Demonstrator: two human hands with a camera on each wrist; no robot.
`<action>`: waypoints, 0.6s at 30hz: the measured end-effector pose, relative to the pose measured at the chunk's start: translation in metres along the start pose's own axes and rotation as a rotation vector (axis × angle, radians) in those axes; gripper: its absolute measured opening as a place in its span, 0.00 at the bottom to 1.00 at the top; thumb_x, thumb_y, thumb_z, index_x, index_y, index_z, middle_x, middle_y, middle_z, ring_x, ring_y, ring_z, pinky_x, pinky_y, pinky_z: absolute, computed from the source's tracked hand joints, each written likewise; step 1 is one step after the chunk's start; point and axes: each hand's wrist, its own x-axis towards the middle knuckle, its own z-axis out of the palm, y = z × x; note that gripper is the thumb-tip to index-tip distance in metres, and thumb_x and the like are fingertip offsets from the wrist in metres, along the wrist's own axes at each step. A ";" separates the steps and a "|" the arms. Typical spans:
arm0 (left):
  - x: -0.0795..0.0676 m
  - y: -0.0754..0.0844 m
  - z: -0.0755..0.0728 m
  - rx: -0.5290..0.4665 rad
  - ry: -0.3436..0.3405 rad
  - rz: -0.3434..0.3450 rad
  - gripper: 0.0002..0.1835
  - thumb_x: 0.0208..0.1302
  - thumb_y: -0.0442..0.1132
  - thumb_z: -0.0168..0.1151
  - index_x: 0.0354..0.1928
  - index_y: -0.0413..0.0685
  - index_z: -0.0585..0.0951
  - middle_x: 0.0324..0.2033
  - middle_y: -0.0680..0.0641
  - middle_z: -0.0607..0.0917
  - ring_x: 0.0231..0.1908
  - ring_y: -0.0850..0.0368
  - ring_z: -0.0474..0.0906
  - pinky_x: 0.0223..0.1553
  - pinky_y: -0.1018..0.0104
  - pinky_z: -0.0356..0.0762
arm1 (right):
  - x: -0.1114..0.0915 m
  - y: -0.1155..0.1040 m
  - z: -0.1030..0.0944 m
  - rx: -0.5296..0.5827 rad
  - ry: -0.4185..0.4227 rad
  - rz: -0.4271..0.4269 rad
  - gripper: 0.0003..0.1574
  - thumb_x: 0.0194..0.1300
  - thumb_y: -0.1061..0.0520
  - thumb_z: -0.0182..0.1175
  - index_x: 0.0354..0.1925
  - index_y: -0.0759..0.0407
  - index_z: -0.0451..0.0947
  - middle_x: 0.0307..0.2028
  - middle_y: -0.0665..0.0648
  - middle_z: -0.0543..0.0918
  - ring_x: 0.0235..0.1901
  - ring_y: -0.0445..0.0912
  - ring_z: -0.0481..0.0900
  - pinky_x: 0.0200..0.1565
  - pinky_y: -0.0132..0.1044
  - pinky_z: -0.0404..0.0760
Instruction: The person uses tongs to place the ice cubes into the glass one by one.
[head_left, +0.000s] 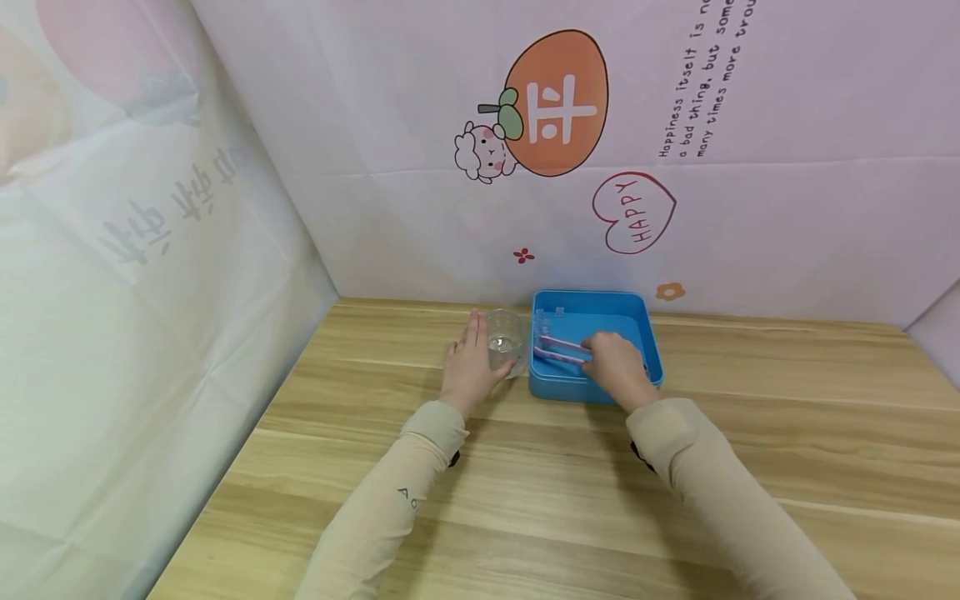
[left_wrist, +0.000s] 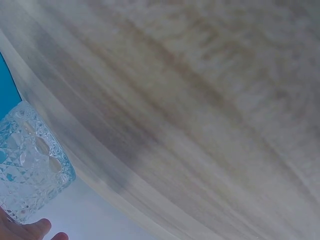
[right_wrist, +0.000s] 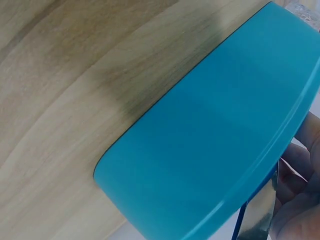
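Observation:
A clear glass cup with a faceted pattern stands near the back of the table, left of a blue box. My left hand holds the cup at its left and front, fingers along one side and thumb at the other. My right hand, reaching over the open box, grips tongs with pinkish-purple arms; a shiny metal part shows in the right wrist view. The tongs' tips point left, at several small clear cubes along the box's left wall.
Wood-grain table reaches toward me and to both sides. Behind the box rises a printed white cloth wall, with another cloth wall on the left.

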 end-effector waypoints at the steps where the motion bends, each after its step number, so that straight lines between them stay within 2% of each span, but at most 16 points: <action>1: 0.000 0.000 0.000 0.000 0.001 0.000 0.51 0.60 0.64 0.55 0.74 0.44 0.46 0.75 0.45 0.48 0.68 0.47 0.64 0.68 0.51 0.63 | 0.000 0.000 0.000 0.000 0.001 0.002 0.23 0.60 0.60 0.62 0.54 0.67 0.77 0.52 0.67 0.81 0.52 0.61 0.78 0.50 0.55 0.80; 10: 0.000 0.000 0.000 -0.010 0.004 -0.002 0.51 0.60 0.64 0.56 0.74 0.43 0.46 0.75 0.45 0.49 0.68 0.47 0.63 0.68 0.51 0.63 | 0.001 -0.001 0.003 0.015 -0.001 0.008 0.22 0.61 0.60 0.62 0.54 0.67 0.77 0.52 0.67 0.81 0.51 0.61 0.79 0.51 0.55 0.79; 18: 0.000 0.000 0.000 -0.016 0.005 -0.002 0.51 0.60 0.64 0.56 0.74 0.43 0.46 0.75 0.45 0.48 0.69 0.47 0.63 0.68 0.51 0.63 | -0.001 0.003 0.002 0.009 0.026 -0.021 0.21 0.61 0.61 0.62 0.52 0.67 0.78 0.50 0.67 0.82 0.49 0.60 0.80 0.48 0.53 0.81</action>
